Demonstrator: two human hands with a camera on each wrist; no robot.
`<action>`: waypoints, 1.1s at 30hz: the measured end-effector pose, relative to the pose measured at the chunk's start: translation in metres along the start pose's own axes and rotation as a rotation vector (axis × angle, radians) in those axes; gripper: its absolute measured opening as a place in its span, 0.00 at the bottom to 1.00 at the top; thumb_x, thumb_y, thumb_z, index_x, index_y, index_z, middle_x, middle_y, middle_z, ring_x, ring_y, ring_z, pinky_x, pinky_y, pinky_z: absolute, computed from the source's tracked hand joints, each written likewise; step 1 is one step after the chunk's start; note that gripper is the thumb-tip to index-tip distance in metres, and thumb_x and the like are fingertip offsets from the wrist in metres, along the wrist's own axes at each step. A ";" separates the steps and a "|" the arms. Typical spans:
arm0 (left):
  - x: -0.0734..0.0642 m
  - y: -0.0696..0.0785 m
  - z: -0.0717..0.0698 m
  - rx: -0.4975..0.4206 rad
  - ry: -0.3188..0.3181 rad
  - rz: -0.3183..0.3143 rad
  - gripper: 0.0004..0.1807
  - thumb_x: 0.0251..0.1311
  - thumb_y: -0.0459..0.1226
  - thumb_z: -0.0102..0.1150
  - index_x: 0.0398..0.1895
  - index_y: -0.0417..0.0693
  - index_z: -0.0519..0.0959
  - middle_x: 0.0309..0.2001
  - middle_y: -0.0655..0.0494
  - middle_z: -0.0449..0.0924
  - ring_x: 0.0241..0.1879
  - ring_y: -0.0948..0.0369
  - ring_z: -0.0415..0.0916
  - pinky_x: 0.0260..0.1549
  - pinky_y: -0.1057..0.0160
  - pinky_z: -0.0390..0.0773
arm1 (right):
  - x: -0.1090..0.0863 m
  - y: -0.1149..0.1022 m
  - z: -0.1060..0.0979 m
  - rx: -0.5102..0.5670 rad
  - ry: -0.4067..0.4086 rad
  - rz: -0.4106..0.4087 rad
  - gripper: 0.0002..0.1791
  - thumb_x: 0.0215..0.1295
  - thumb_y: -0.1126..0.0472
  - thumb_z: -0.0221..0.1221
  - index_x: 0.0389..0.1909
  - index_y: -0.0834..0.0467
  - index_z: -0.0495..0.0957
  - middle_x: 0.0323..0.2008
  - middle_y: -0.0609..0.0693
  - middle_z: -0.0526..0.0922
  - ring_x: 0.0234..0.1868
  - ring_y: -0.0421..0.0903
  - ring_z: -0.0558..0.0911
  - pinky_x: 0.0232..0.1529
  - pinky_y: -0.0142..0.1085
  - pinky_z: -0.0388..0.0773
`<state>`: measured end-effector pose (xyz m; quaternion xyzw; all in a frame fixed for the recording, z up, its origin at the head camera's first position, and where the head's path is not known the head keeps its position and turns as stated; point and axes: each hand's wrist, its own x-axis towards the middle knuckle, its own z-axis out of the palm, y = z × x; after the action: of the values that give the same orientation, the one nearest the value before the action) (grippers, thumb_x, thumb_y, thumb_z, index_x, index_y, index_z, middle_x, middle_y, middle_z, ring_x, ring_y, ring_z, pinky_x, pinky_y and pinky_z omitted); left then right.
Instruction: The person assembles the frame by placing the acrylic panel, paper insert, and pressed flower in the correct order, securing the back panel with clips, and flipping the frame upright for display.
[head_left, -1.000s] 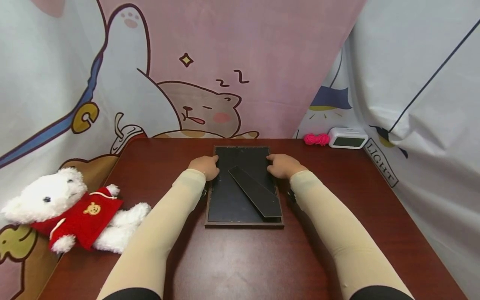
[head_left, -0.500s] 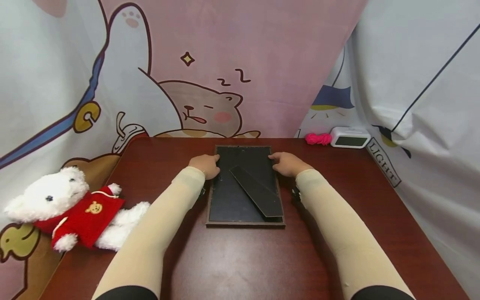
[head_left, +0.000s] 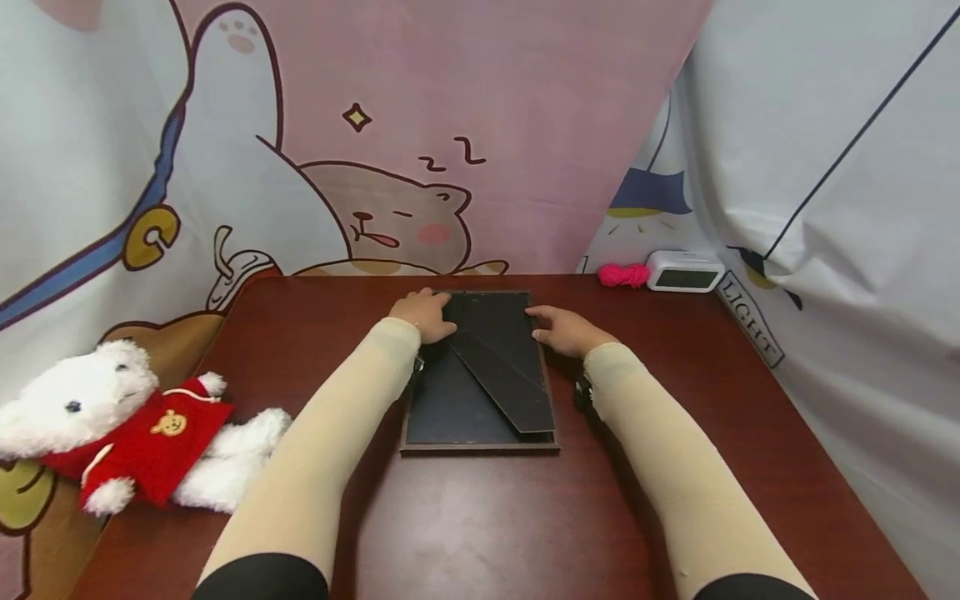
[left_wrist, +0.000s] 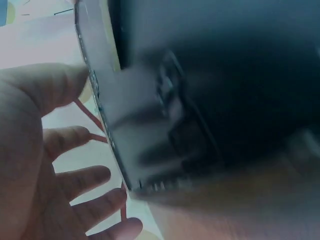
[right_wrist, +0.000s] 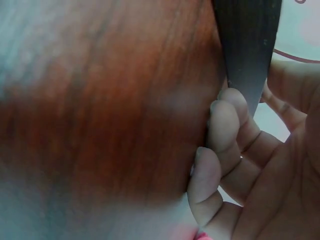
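A dark picture frame (head_left: 450,412) lies face down on the brown table, its slanted easel leg (head_left: 506,383) against the black back. My left hand (head_left: 423,315) is at the frame's upper left corner, fingers spread. In the left wrist view the thumb (left_wrist: 65,82) is at the frame's edge, with the other fingers beyond it. Along the upper right edge, my right hand (head_left: 572,330) has its index fingertip at the rim and its thumb apart below. The right wrist view shows loosely bent fingers (right_wrist: 222,125) beside the frame's dark side (right_wrist: 247,45).
A white teddy bear in a red top (head_left: 157,442) lies at the table's left side. Pink yarn (head_left: 624,275) and a white digital clock (head_left: 684,272) stand at the back right. Printed cloth (head_left: 585,125) hangs behind and along the sides.
My left hand has loosened from the frame's left edge and spread at its upper corner. The right thumb and index finger have parted. The head view has shifted slightly; the frame lies much the same.
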<state>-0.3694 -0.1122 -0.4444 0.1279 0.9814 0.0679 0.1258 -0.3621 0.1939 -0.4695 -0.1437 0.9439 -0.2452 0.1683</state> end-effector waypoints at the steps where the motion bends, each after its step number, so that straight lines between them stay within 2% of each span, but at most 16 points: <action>1: 0.003 0.002 0.001 -0.024 -0.008 -0.005 0.41 0.74 0.55 0.56 0.85 0.55 0.58 0.82 0.42 0.57 0.78 0.40 0.59 0.74 0.38 0.64 | 0.000 0.000 0.001 0.004 0.001 0.004 0.34 0.81 0.56 0.57 0.83 0.51 0.59 0.81 0.61 0.62 0.81 0.61 0.61 0.79 0.59 0.57; 6: 0.013 0.010 0.000 -0.075 -0.027 -0.025 0.44 0.74 0.57 0.55 0.87 0.59 0.51 0.86 0.43 0.45 0.83 0.40 0.49 0.77 0.36 0.58 | 0.000 0.001 0.001 0.034 0.010 0.028 0.38 0.80 0.55 0.58 0.85 0.49 0.55 0.82 0.59 0.59 0.82 0.61 0.59 0.79 0.60 0.56; 12: 0.014 0.015 -0.001 -0.127 -0.041 -0.018 0.44 0.75 0.60 0.51 0.87 0.62 0.49 0.86 0.42 0.45 0.84 0.38 0.44 0.78 0.33 0.52 | -0.002 0.002 0.000 0.038 0.009 0.034 0.38 0.80 0.55 0.57 0.85 0.49 0.54 0.82 0.60 0.60 0.82 0.61 0.59 0.80 0.60 0.56; 16: 0.019 0.017 0.002 -0.122 -0.051 -0.031 0.43 0.76 0.61 0.48 0.88 0.65 0.48 0.85 0.43 0.48 0.83 0.37 0.46 0.77 0.31 0.52 | -0.002 0.002 0.001 0.039 0.005 0.036 0.38 0.81 0.54 0.57 0.85 0.48 0.54 0.82 0.59 0.59 0.82 0.61 0.59 0.80 0.60 0.56; 19: 0.024 0.019 0.005 -0.073 -0.047 -0.050 0.42 0.76 0.62 0.45 0.87 0.67 0.47 0.84 0.43 0.49 0.82 0.38 0.49 0.76 0.31 0.54 | -0.003 0.003 0.002 0.043 0.000 0.043 0.38 0.81 0.53 0.57 0.86 0.47 0.53 0.82 0.59 0.59 0.82 0.61 0.59 0.80 0.59 0.56; 27: 0.019 0.024 0.002 -0.045 0.003 -0.041 0.38 0.76 0.61 0.45 0.85 0.62 0.58 0.81 0.40 0.56 0.78 0.37 0.55 0.73 0.30 0.59 | -0.004 0.002 0.004 0.051 0.003 0.048 0.38 0.81 0.54 0.57 0.86 0.46 0.53 0.82 0.59 0.59 0.82 0.61 0.59 0.80 0.61 0.55; 33: 0.030 0.023 0.003 -0.081 -0.041 -0.088 0.35 0.78 0.58 0.46 0.85 0.66 0.57 0.81 0.43 0.55 0.78 0.39 0.54 0.73 0.31 0.58 | -0.004 0.003 0.003 0.041 0.008 0.045 0.38 0.81 0.54 0.56 0.86 0.47 0.53 0.83 0.58 0.58 0.82 0.61 0.58 0.80 0.60 0.54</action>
<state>-0.3915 -0.0817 -0.4508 0.0808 0.9798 0.0994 0.1539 -0.3583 0.1965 -0.4724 -0.1182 0.9423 -0.2610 0.1730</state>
